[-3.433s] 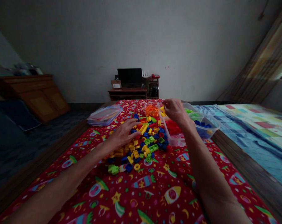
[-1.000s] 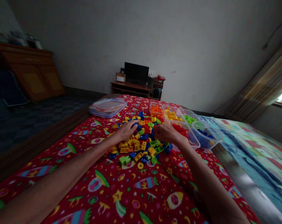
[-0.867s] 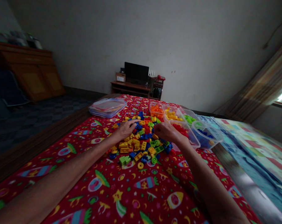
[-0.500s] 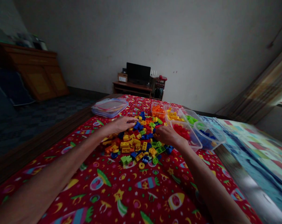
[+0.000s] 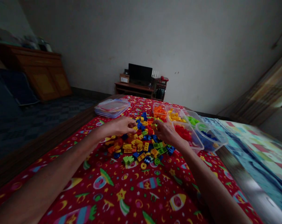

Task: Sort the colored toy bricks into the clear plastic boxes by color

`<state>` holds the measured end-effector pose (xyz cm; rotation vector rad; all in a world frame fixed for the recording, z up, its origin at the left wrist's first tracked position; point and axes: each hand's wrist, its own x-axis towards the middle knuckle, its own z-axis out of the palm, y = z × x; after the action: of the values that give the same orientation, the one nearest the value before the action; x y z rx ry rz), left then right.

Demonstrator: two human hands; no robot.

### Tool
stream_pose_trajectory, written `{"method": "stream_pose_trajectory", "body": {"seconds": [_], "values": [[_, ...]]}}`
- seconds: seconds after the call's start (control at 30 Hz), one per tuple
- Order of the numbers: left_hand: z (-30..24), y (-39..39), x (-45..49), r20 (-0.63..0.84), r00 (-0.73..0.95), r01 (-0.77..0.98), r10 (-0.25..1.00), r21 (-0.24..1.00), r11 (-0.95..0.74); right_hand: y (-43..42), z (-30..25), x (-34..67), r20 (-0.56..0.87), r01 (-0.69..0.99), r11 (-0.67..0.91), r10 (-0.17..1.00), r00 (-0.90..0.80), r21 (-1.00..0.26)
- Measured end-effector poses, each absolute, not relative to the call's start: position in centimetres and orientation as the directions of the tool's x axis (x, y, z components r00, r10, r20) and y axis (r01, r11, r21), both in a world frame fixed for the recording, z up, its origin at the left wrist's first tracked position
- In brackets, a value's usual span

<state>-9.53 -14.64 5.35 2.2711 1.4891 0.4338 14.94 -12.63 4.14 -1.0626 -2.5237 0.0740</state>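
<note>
A heap of toy building bricks (image 5: 139,145) in yellow, blue, green, red and orange lies spread on a red patterned cloth (image 5: 131,189). My left hand (image 5: 123,126) is at the heap's left side, its fingers curled together; whatever they may hold is too small to make out. On the other side, my right hand (image 5: 166,131) reaches over the heap with fingers bent and pinched, beside yellow and green bricks. I cannot tell which brick, if any, is in it. A loose yellow ring-shaped piece (image 5: 143,166) lies at the near edge.
Clear plastic tubs at the right hold bricks by colour: orange (image 5: 159,112), yellow (image 5: 175,117), green (image 5: 193,120), red (image 5: 183,133) and blue (image 5: 209,137). Stacked clear lids (image 5: 112,108) lie at the back left. A monitor (image 5: 140,74) stands on a far desk.
My right hand has moved slightly up and away, its fingers now over the back of the heap. The left hand's fingers have drawn in and curled. The view has shifted slightly.
</note>
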Motion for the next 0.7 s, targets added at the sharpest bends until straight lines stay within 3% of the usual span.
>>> {"method": "stream_pose_trajectory", "body": {"seconds": [0.07, 0.13, 0.33, 0.57, 0.7], "values": [[5.5, -14.9, -8.4, 0.069, 0.388, 0.674, 0.919, 0.659, -0.334, -13.1, 4.5, 14.5, 0.369, 0.644, 0.713, 0.698, -0.614, -0.277], [5.1, -15.1, -7.2, 0.112, 0.377, 0.568, 0.920, 0.756, -0.325, -13.7, 4.8, 14.0, 0.376, 0.612, 0.705, 0.709, -0.597, -0.358], [2.8, -14.9, -5.1, 0.200, 0.262, 0.475, 0.944, 0.825, -0.306, -14.2, 5.1, 13.7, 0.306, 0.488, 0.716, 0.673, -0.673, -0.499], [2.3, -14.7, -5.3, 0.165, 0.243, 0.502, 0.956, 0.822, -0.269, -14.5, 5.0, 13.7, 0.319, 0.523, 0.766, 0.635, -0.703, -0.373], [4.5, -15.3, -6.7, 0.155, 0.288, 0.673, 0.945, 0.669, -0.315, -13.1, 5.3, 15.1, 0.367, 0.673, 0.700, 0.707, -0.604, -0.240]]}}
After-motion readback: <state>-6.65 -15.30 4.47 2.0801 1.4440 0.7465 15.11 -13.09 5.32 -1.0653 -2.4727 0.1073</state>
